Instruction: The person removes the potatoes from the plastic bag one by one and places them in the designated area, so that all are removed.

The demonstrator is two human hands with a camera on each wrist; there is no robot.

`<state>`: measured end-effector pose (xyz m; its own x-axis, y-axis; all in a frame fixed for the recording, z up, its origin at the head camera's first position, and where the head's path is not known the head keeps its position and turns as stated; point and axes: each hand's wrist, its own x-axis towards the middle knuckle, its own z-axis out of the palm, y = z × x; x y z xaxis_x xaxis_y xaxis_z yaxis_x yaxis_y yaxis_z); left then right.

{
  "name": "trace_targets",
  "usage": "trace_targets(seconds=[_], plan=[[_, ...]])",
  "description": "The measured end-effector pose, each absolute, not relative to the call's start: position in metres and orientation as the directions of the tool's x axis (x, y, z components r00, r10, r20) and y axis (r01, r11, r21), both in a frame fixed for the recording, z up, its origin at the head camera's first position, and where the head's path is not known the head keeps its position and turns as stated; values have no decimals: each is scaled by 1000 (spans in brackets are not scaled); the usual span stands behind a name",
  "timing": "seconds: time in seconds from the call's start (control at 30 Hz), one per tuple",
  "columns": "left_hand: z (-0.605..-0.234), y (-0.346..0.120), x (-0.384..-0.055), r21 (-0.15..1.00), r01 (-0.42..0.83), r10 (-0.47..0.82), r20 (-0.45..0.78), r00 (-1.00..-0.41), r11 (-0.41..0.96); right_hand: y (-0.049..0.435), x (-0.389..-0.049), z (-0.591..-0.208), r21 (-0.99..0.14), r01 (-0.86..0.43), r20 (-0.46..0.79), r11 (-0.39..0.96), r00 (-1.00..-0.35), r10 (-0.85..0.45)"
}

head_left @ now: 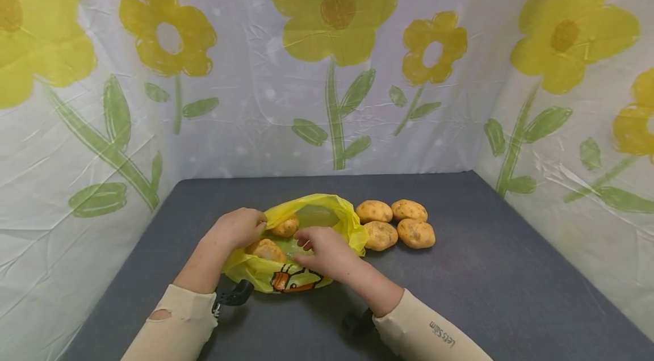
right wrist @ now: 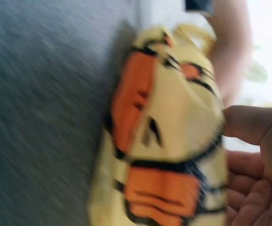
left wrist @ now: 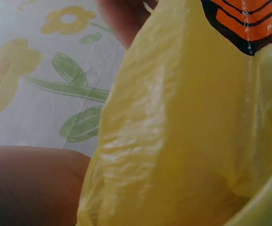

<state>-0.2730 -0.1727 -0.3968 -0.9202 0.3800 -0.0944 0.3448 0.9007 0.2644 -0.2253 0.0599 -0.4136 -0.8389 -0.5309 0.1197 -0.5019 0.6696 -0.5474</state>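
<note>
Pinching yellow bag [head_left: 263, 275], lower centre, with left hand [head_left: 239, 229]; poising right hand [head_left: 327, 248] at bag's mouth, fingers apart.

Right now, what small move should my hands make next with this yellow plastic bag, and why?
I'd probably move your right hand to the nearest oval, golden-brown potato beside the yellow plastic bag: that hand appears empty, your left hand grips the rim, and the open bag shows space beside the two potatoes inside.
</note>
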Motion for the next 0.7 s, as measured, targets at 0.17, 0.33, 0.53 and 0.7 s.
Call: trace_targets(seconds=[0.17,0.33,0.53,0.7], plan=[[-397,-173,-274,263,350,385,-93,-918,899,49,-222,-427,-427,-584,146,690,-798,-585],[-396,-173,-276,250,356,390,-98,-916,900,45,-220,-434,-378,-637,146,672,-758,-636],[-396,-173,-276,239,375,404,-89,-910,896,43,-217,-434,-367,-665,51,650,-712,-700],[-396,-173,-276,238,374,404,-95,-910,897,43,-216,-433,-350,-703,-6,619,-659,-752]])
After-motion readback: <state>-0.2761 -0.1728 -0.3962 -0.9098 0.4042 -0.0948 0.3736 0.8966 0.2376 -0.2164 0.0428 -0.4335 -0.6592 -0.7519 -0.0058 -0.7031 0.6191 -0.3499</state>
